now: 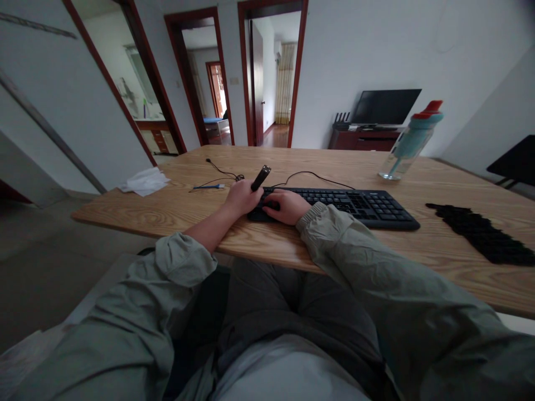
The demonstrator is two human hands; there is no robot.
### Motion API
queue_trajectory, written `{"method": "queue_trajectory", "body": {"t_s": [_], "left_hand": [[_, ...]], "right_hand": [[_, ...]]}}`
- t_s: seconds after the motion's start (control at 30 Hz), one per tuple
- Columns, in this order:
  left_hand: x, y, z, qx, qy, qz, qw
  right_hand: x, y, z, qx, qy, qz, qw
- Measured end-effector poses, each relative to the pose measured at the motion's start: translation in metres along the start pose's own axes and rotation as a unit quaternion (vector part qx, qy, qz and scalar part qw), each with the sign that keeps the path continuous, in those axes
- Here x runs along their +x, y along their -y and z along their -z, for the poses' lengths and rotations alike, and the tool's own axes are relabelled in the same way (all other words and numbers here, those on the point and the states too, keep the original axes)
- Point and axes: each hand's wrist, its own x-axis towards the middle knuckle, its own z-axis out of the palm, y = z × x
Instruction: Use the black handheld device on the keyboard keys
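A black computer keyboard [378, 209] lies near the table's front edge. Its left end is partly hidden by my two hands. My left hand [241, 199] is closed around a short black cylinder [261, 178] like a small flashlight, its end tilted up and to the right. Over the keys at the left end rests my right hand [290, 206], fingers bent inward. A small dark shape shows at its fingertips; whether it is a held thing or part of the keyboard I cannot make out. The keyboard's black cable [311, 173] curves behind it.
Left of my hands lie a thin blue stick [208, 187] and a dark cord [217, 167]. White crumpled tissue [144, 181] sits at the table's left corner. A clear bottle with a red cap [412, 142] stands back right. A black textured strip [480, 231] lies right on the wooden table [267, 245].
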Motion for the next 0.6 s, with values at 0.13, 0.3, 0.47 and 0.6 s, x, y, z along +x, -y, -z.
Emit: {"method": "queue_trajectory", "body": {"t_s": [0.13,0.3,0.47,0.6], "left_hand": [[0.0,-0.001,-0.006,-0.084,-0.022,0.002,0.996],[0.0,-0.001,-0.013,-0.158,-0.04,-0.006,0.987],[-0.001,0.001,-0.017,-0.197,-0.062,0.008,0.978],[-0.001,0.001,-0.02,-0.218,-0.073,0.003,0.973]], "right_hand": [[0.0,-0.001,-0.002,-0.007,0.005,-0.005,1.0],[0.002,-0.006,-0.005,-0.001,0.001,0.0,1.0],[0.002,-0.006,-0.006,-0.001,0.0,0.002,1.0],[0.002,-0.005,-0.005,-0.001,0.0,0.004,1.0]]}}
